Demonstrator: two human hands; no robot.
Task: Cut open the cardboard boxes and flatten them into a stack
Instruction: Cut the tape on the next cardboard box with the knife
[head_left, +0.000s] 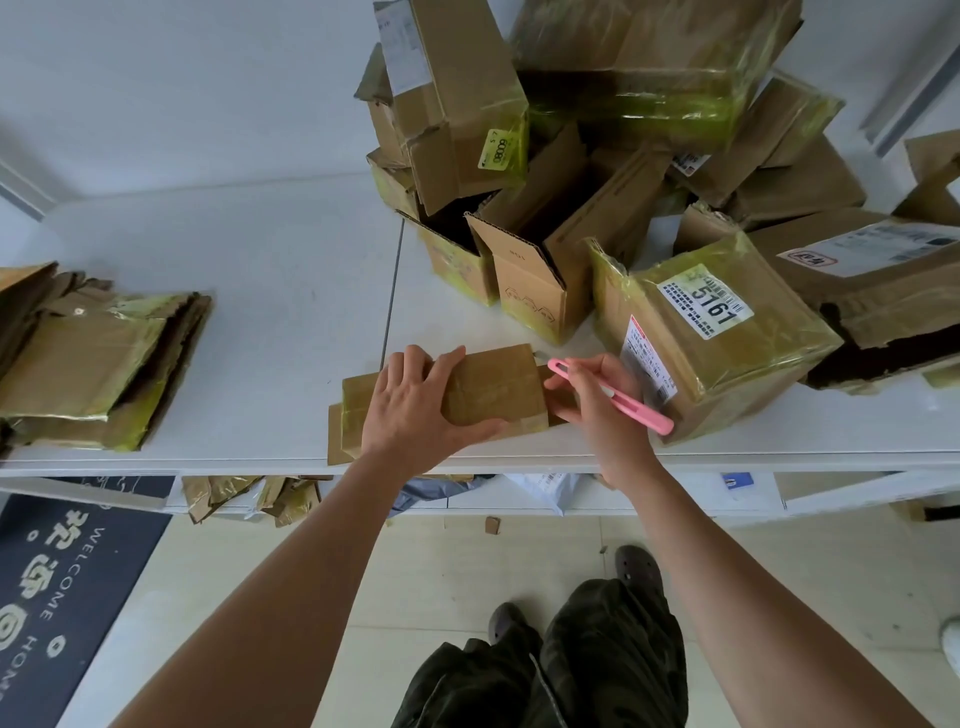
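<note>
Lower centre of the frame: one small taped cardboard box (493, 387) lies on the white counter (260, 291), near its front edge. The left hand (415, 402) rests on the box with fingers spread, the thumb wrapped along its near side. The right hand (597, 400), just right of the box, has its fingers curled round one pink cutter (613, 397). Upper right: a heap of boxes (623, 156), too overlapped to count, including one labelled box (711, 332) just beside the right hand. Left edge: one stack of flattened cardboard (93, 364). Lower left: one dark doormat (57, 597) on the floor.
</note>
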